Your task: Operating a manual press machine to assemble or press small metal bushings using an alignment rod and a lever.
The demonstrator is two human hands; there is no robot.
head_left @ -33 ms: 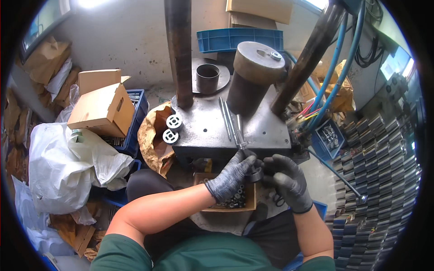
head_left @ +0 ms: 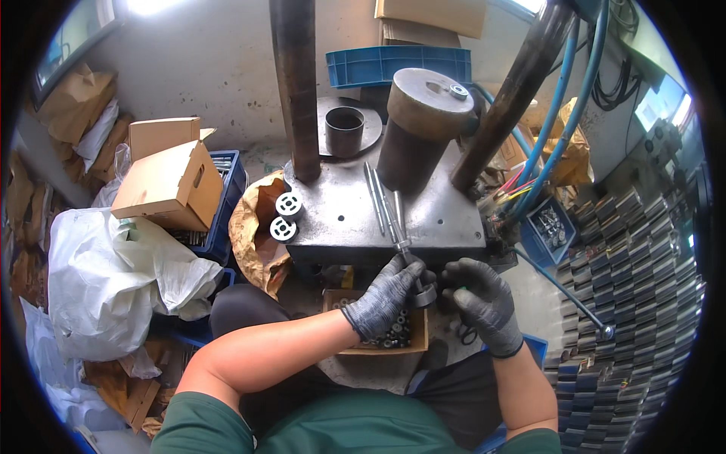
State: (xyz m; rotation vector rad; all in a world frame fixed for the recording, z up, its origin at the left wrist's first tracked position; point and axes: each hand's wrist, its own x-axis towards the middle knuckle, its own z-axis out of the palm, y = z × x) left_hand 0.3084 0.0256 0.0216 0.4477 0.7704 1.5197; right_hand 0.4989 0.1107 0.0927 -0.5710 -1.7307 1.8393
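Note:
My left hand, in a grey work glove, is wrapped round a slim metal shaft that leans over the press table's front edge. A dark round collar shows at the shaft's near end, just under my fingers. To the right of it my right hand, also gloved, is raised with its fingers curled and thumb bent in. A tiny green spot shows by that thumb; what it belongs to is too small to tell. Several loose metal rods lie on the table beside the held shaft.
The steel press table carries a thick post, a heavy cylinder and two slotted white-faced discs. A carton of small rings stands below. Dark metal pieces are stacked at right; a cardboard box sits left.
My right hand has drawn back slightly from the dark collar, and a green spot now shows by its thumb. My left hand keeps its grip on the shaft.

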